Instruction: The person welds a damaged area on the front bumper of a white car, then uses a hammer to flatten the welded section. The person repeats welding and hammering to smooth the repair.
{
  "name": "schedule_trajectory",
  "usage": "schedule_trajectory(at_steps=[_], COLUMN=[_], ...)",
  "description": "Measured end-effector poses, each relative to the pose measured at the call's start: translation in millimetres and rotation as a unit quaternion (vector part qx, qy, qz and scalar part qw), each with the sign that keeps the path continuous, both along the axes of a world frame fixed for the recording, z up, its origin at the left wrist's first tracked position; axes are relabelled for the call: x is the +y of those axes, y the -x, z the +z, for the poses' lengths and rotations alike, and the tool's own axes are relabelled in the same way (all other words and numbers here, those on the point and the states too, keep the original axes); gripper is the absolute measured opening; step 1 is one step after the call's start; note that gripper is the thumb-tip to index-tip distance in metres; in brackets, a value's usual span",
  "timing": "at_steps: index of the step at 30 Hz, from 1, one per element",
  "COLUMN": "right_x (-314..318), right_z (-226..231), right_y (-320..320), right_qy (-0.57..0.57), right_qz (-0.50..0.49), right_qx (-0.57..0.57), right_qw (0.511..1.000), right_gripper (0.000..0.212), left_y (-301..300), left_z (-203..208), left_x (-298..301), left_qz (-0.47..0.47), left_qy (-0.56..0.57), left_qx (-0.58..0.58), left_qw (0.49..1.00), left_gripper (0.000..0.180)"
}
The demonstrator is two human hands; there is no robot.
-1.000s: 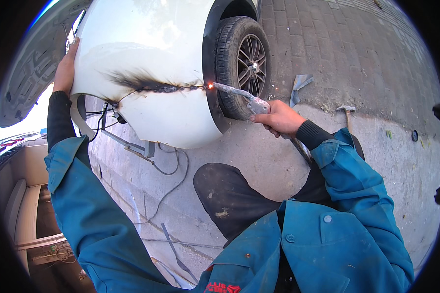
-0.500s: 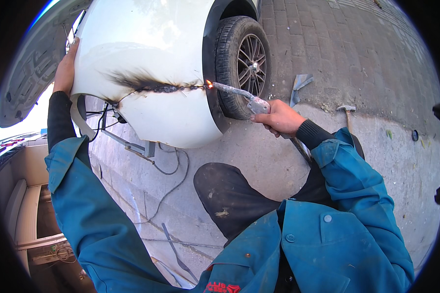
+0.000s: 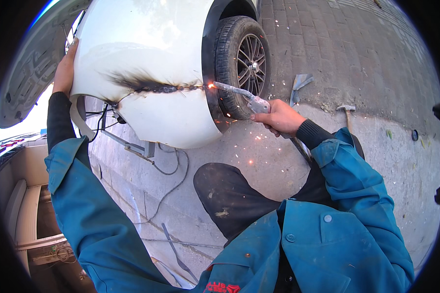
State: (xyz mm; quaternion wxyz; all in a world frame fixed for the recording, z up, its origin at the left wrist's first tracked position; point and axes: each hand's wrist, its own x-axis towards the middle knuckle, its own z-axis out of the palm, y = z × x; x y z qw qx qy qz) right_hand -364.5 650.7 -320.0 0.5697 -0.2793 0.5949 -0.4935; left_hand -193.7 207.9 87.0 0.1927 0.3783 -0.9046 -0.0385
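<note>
My right hand (image 3: 281,117) is closed round the handle of a welding torch (image 3: 234,90) with a bent neck. Its tip glows orange at the black wheel-arch edge, where a dark, rough seam (image 3: 166,89) ends. That seam runs across the white car fender (image 3: 176,122), with a black scorch fanning out above its left part. Bright sparks fall from the tip toward the ground. At the fender's left edge, my left hand (image 3: 65,72) grips the panel; some of its fingers are hidden.
The car wheel (image 3: 252,63) stands just beyond the torch. A hammer (image 3: 346,108) and a bent grey metal scrap (image 3: 302,87) lie on the ground at right. A cable (image 3: 181,178) trails over the concrete below the fender. The raised hood (image 3: 32,68) is at far left.
The small flame at the torch tip has become a bright glowing spot, and sparks now scatter over the wheel arch and ground. Both hands have stayed nearly in place.
</note>
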Motion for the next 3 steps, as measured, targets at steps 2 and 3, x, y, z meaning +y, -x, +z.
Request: schedule_trajectory(at_steps=[2,3], right_x=[0.1,0.5], right_z=[-0.5,-0.6], right_y=[0.2,0.5], right_qy=[-0.001,-0.002], right_qz=[-0.001,0.000], right_qx=[-0.003,-0.002], right_qw=[1.000,1.000], right_gripper=[0.037,0.037], left_y=[-0.1,0.0], left_z=[-0.2,-0.2], left_x=[1.0,1.6], left_qz=[-0.008,-0.012], left_qy=[0.003,0.001], left_qx=[0.001,0.005], left_qw=[1.000,1.000], left_gripper=[0.082,0.082])
